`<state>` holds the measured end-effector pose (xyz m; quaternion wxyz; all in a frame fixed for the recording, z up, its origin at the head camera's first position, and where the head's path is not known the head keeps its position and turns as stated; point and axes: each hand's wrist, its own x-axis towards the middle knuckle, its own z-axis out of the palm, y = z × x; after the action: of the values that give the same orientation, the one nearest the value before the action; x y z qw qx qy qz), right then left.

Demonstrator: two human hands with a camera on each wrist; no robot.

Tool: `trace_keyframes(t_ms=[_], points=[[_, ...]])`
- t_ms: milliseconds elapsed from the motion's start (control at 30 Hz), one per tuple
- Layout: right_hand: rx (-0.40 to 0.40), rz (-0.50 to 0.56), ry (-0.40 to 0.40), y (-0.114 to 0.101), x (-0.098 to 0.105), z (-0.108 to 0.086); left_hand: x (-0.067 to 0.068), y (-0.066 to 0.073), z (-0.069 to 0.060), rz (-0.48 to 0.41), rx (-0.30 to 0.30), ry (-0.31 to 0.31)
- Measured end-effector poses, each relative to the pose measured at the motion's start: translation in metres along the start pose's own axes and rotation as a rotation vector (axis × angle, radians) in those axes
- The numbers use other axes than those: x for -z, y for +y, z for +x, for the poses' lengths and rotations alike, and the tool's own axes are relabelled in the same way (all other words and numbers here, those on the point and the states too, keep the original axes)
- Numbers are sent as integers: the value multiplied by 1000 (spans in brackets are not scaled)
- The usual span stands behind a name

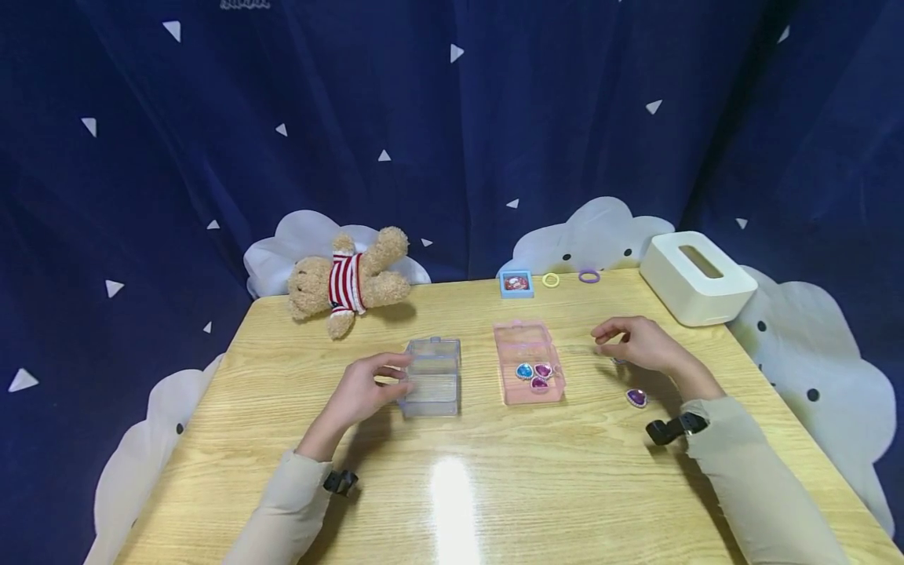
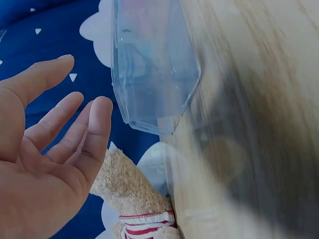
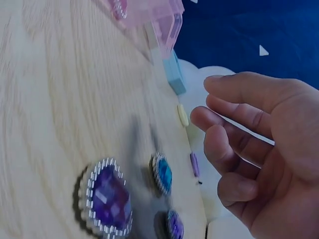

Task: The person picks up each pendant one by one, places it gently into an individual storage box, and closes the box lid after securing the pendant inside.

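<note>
Both hands are empty, fingers loosely curved—the left hand [image 1: 363, 388] with a clear bluish plastic box [image 1: 433, 386] just beside its fingertips, the right hand [image 1: 643, 345] near a silver-rimmed turquoise gem [image 3: 164, 174]. A silver-rimmed purple gem [image 1: 636, 398] lies behind the right fingers; farther, between both hands' fingers, an open pink plastic box [image 1: 533, 398] holds blue and magenta gems [image 1: 542, 371].

White glare on the table [image 1: 565, 479], soft dark shadows, left wrist view partly blurred

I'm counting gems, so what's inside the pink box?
The pink box holds one blue gem and two magenta gems. Whatever lies directly beneath them is covered and can't be seen.
</note>
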<state>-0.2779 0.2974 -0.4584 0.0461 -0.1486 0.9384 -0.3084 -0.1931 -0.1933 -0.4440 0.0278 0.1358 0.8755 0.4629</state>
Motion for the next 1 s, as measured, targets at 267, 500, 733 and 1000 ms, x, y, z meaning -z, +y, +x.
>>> trace_keyframes(t_ms=[267,500,733,1000], points=[[-41,-39,30,21,1,-5,2,-8,-4,24,27,10],[-93,6,8,31,-2,-7,0,-9,-5,28,39,5],[-84,-119,38,36,-6,-7,-3,-12,-5,57,35,-7],[-93,-158,24,32,-5,-8,-7,-13,-3,44,89,-24]])
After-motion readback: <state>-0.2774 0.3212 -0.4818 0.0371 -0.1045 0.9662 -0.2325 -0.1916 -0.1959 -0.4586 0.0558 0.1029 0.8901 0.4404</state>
